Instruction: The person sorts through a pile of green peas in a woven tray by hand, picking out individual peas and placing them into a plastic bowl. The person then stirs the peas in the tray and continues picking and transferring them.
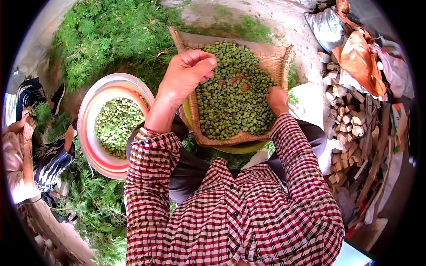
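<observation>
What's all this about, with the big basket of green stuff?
Someone in a checked shirt is sitting over a woven basket of small, round green pieces. Their left hand is raised over its left side, while their right hand is low at its right side; I can't tell if either holds anything. To the left, a basin holds more green pieces, and another person has a feathery green sprig in hand.

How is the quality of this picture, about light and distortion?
Head view: fisheye curve bends the edges, with black corners; glare whitens the ground beside the woodpile; the left hand and basket look fairly clear.
</observation>
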A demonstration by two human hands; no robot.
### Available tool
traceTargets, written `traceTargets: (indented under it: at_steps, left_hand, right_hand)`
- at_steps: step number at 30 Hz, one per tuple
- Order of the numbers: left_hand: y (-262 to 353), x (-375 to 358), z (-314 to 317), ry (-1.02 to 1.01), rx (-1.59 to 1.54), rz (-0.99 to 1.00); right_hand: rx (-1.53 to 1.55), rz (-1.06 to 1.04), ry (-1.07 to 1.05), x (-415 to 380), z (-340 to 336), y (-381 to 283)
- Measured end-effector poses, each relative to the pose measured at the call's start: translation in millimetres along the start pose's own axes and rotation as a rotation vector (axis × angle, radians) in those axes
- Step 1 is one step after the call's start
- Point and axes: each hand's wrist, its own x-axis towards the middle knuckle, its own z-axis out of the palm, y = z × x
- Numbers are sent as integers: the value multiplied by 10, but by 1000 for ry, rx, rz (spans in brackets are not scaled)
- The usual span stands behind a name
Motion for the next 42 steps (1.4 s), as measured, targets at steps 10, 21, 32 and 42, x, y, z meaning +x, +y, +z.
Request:
traceTargets:
  at_steps: [10,21,32,42]
  left_hand:
    - [-29,-4,12,-39,30,0]
    - [38,-66,11,-26,1,-20]
    - [7,-64,-15,-36,-48,-8]
    - [-7,-85,-12,-71,-21,7]
  right_hand:
    - [332,-65,77,-85,89,188]
    - [429,-294,20,159,32,-317]
    - [153,-103,-90,261,226,-638]
    - [197,42,-31,250,304,-664]
